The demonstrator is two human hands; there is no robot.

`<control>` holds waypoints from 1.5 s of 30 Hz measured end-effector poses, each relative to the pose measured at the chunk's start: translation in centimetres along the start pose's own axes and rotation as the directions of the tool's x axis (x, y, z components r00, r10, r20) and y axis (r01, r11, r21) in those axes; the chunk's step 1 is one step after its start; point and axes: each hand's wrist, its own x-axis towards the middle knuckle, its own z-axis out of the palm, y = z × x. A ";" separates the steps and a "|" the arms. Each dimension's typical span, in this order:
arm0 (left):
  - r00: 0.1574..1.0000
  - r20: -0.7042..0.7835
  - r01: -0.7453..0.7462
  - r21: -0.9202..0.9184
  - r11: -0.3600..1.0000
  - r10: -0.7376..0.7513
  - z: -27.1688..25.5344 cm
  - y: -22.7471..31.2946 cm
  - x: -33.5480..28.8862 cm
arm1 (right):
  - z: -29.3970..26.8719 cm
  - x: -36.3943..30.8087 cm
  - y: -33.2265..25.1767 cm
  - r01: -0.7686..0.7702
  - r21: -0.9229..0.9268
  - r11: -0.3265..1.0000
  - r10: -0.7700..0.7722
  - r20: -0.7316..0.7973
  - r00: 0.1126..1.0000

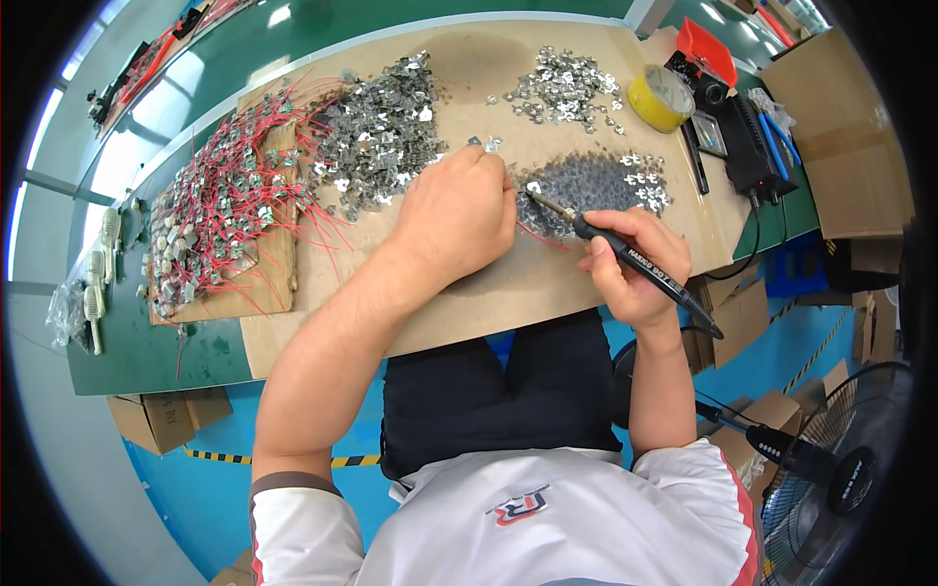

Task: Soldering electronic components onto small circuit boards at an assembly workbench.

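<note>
My right hand [640, 264] grips the black handle of a soldering iron [635, 256] like a pen. The iron's tip reaches a small bright metal piece [533, 187] at the left edge of a dark, stained patch [576, 195]. Just left of that tip, my left hand [457, 210] is closed, back of the hand up; its fingertips and whatever they hold are hidden. A red wire [543, 237] shows beside its fingers, running right toward the iron. Small silver metal pieces [645, 181] stand in rows on the patch's right side.
Loose metal pieces form a large heap [386, 127] and a smaller one [567, 86]. Red-wired parts cover a wooden board [281, 249] at left. Yellow tape roll [660, 98], black soldering station [747, 146] and cardboard box [840, 127] stand right. A fan [831, 483] is lower right.
</note>
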 end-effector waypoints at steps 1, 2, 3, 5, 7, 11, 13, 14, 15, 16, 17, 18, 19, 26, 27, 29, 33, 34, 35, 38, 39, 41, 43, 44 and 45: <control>1.000 0.000 0.000 0.002 1.000 0.000 0.0 0.0 0.0 | 0.1 0.1 0.0 0.009 0.004 1.000 -0.009 -0.003 1.000; 1.000 0.007 0.015 -0.001 1.000 -0.015 -0.1 0.0 -0.1 | 0.1 0.1 0.1 0.009 0.005 1.000 -0.009 -0.004 1.000; 0.999 0.014 0.031 -0.003 1.000 -0.031 -0.1 -0.1 -0.1 | 0.2 0.1 0.1 0.023 -0.007 1.000 -0.023 0.000 1.000; 1.000 0.010 0.021 -0.002 1.000 -0.021 0.0 0.0 -0.1 | 0.0 0.1 0.1 0.036 -0.022 0.999 -0.036 0.003 0.999; 1.000 0.010 0.014 -0.001 1.000 -0.014 0.1 0.1 0.0 | -0.2 0.0 -0.1 0.016 -0.025 1.000 -0.016 0.004 1.000; 1.000 0.008 0.013 0.018 1.000 -0.014 -0.1 0.1 -0.1 | 0.1 0.1 0.1 0.043 -0.023 0.999 -0.043 0.009 0.999; 1.000 0.010 0.021 0.025 0.999 -0.021 -0.1 0.1 -0.2 | 0.0 0.0 0.2 0.045 -0.035 0.998 -0.045 0.025 0.999; 1.000 0.008 0.012 0.025 1.000 -0.012 0.0 0.1 -0.2 | -0.1 0.0 0.1 0.048 -0.038 0.998 -0.047 0.024 0.999; 1.000 0.005 0.003 0.026 1.000 -0.003 0.1 0.1 -0.1 | -0.2 -0.1 0.0 -0.008 0.004 1.000 0.009 -0.004 1.000; 1.000 0.006 0.004 0.026 1.000 -0.005 0.1 0.1 -0.1 | -0.2 -0.4 0.0 -0.067 0.052 0.996 0.068 -0.027 0.997; 1.000 0.003 -0.003 0.032 0.999 0.003 0.1 0.2 0.0 | -0.1 -0.4 -0.1 -0.068 0.053 0.996 0.069 -0.026 0.997; 1.000 -0.001 -0.011 0.037 0.999 0.011 0.1 0.2 0.0 | 0.0 -0.3 -0.1 -0.091 0.077 0.993 0.094 -0.033 0.995; 1.000 0.000 -0.011 0.036 0.999 0.011 0.1 0.2 -0.1 | 0.1 -0.2 -0.2 -0.114 0.101 0.988 0.118 -0.039 0.992; 1.000 0.008 0.007 0.039 0.999 -0.007 0.1 0.2 -0.1 | 0.2 -0.1 0.6 -0.048 0.019 0.999 0.048 -0.001 0.999; 1.000 0.009 0.003 0.043 0.999 -0.004 0.1 0.2 -0.1 | 0.2 -0.1 0.5 -0.049 0.019 0.999 0.049 -0.001 0.999; 1.000 0.004 0.005 0.042 0.999 -0.006 0.0 0.2 -0.2 | 0.0 -0.1 0.3 -0.066 0.010 0.998 0.066 0.010 0.998; 1.000 -0.008 -0.011 0.032 0.999 0.011 0.3 0.1 -0.1 | 0.0 -0.4 -0.3 -0.089 0.094 0.992 0.094 -0.057 0.994; 1.000 -0.008 -0.022 0.028 0.999 0.022 0.4 0.1 -0.1 | 0.1 -0.6 -0.2 -0.073 0.131 0.989 0.089 -0.119 0.989; 1.000 -0.013 -0.024 0.034 0.999 0.025 0.5 0.1 -0.1 | 0.1 -0.9 0.0 -0.055 0.166 0.985 0.085 -0.181 0.980; 1.000 -0.016 -0.025 0.026 0.999 0.025 0.4 0.1 -0.1 | -0.9 -1.5 1.3 -0.045 0.232 0.972 0.114 -0.295 0.949; 1.000 -0.017 -0.004 0.023 1.000 0.005 0.3 0.0 -0.1 | -1.5 -1.5 1.4 -0.067 0.217 0.974 0.135 -0.318 0.938; 0.999 -0.034 -0.015 0.014 1.000 0.016 0.1 0.0 -0.3 | -2.9 -1.3 1.6 -0.157 0.145 0.977 0.201 -0.374 0.906; 1.000 -0.027 -0.008 0.032 0.999 0.009 0.2 0.1 -0.2 | -4.9 -1.9 3.3 -0.150 0.006 0.989 0.142 -0.365 0.920; 0.999 -0.037 -0.018 0.029 0.999 0.019 0.2 0.2 -0.2 | -5.6 -2.2 4.0 -0.087 -0.155 0.984 0.034 -0.317 0.948; 0.999 -0.040 -0.026 0.025 0.999 0.027 0.3 0.2 -0.1 | -6.0 -2.3 4.6 -0.015 -0.307 0.952 -0.066 -0.250 0.966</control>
